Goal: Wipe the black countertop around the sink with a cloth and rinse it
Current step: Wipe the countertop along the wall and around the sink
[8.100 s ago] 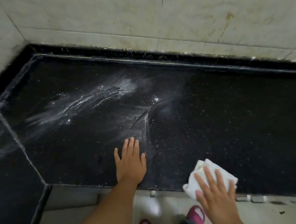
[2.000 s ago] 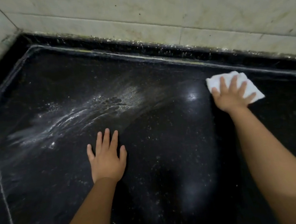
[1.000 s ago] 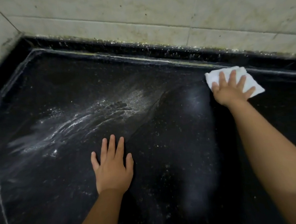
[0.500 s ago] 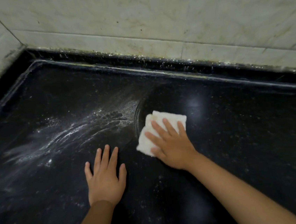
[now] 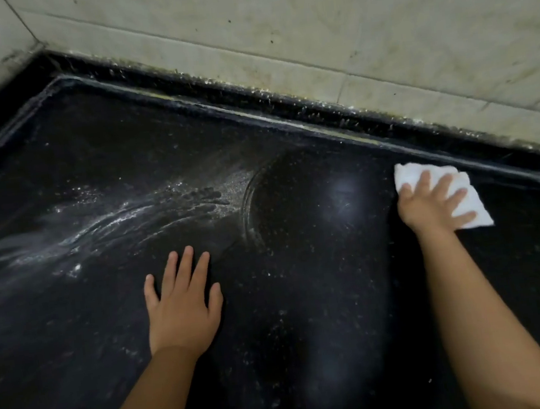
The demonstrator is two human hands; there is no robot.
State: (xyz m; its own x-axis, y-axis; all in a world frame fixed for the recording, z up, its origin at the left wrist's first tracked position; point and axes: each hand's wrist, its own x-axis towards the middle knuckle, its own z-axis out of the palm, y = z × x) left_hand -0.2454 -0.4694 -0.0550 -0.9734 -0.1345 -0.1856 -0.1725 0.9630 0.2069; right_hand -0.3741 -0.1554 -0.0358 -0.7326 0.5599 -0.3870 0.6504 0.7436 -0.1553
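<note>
2 bare forearms reach in from the near edge, with no sleeve, watch or band on either. The left hand [image 5: 182, 308] shows 5 fingers with short, plain nails and no rings. The right hand [image 5: 430, 202], farther off, is likewise ringless, its nails short and unpainted.

The black countertop [image 5: 322, 298] is showing as polished speckled stone, glossy enough to be throwing back soft patches of light. Toward its left edge a whitish, powdery film [image 5: 123, 219] is lying in streaks and dulling the shine. The cloth [image 5: 465, 203], near the back edge, is looking like soft white fabric, matt and creased. The wall tiles [image 5: 276, 20] behind the back edge are appearing pale, marbled, faintly stained, with a low sheen.
</note>
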